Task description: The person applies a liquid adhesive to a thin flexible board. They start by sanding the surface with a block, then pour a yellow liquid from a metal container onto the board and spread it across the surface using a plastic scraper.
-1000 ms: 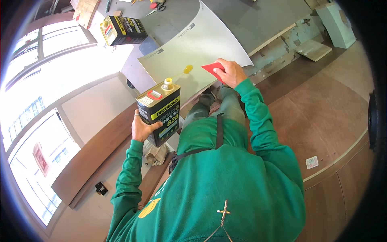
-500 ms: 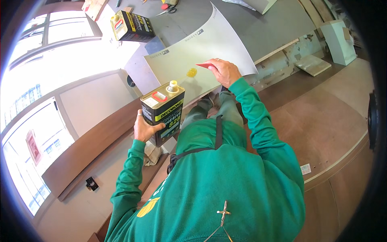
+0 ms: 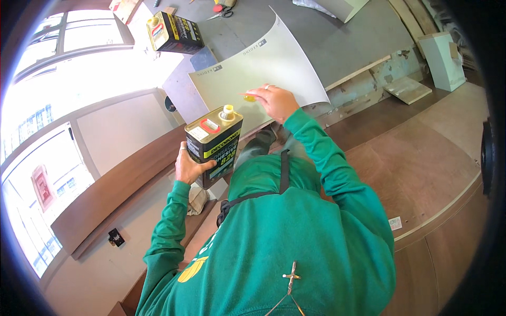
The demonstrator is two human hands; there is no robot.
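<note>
My left hand [image 3: 191,166] is wrapped round the lower side of a black and gold rectangular glue can [image 3: 214,150]. The can stands upright with an uncapped-looking yellowish spout and a red handle on top. Over a pale laminate sheet [image 3: 284,60], my right hand [image 3: 278,101] pinches a thin reddish flat spreader [image 3: 244,94]; only its edge shows past the fingers. Right at the spreader lies a small yellow puddle of glue [image 3: 250,99] on the sheet, partly hidden by the spreader and my fingers. The sheet's far corner curls upward.
A second glue can [image 3: 182,34] stands at the far left of the grey worktop [image 3: 337,52]. Scissors [image 3: 224,12] lie at the back edge. A curved brown panel [image 3: 121,195] runs along the left. On the right are a loose board [image 3: 408,89] and a pale block [image 3: 444,63].
My right hand has moved left and slightly nearer, bringing the spreader from beside the glue puddle to right over it. My left hand keeps its hold on the can.
</note>
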